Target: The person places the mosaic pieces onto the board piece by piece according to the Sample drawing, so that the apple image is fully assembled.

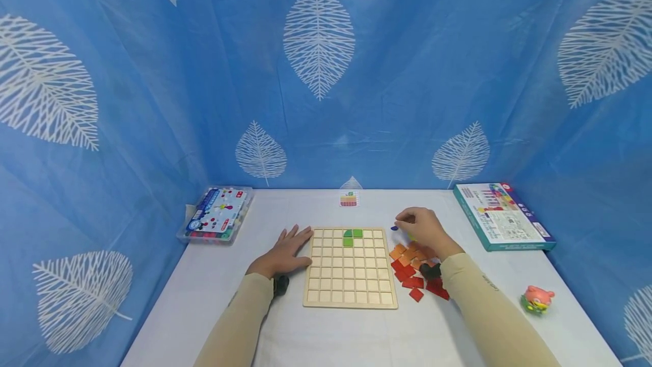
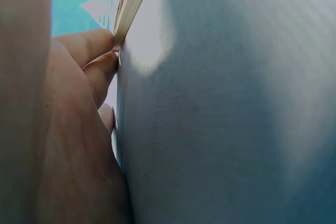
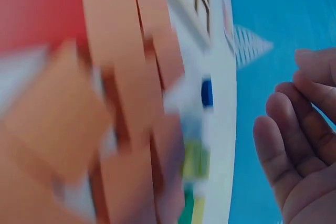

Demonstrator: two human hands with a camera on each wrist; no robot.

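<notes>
Nearest me, my left hand lies flat on the white table, fingers straight, their tips against the left edge of the wooden grid board, steadying it. The board sits between my hands; I judge the work barely begun, since only a couple of green tiles sit in its top rows and nearly every other cell is bare. Just right of the board lies the loose pile of red and orange tiles, all unplaced. My right hand hovers over the pile's far end, fingers loosely curled and holding nothing in the wrist view. A small blue tile lies just beside its fingertips. Farther back stands a small pattern card.
</notes>
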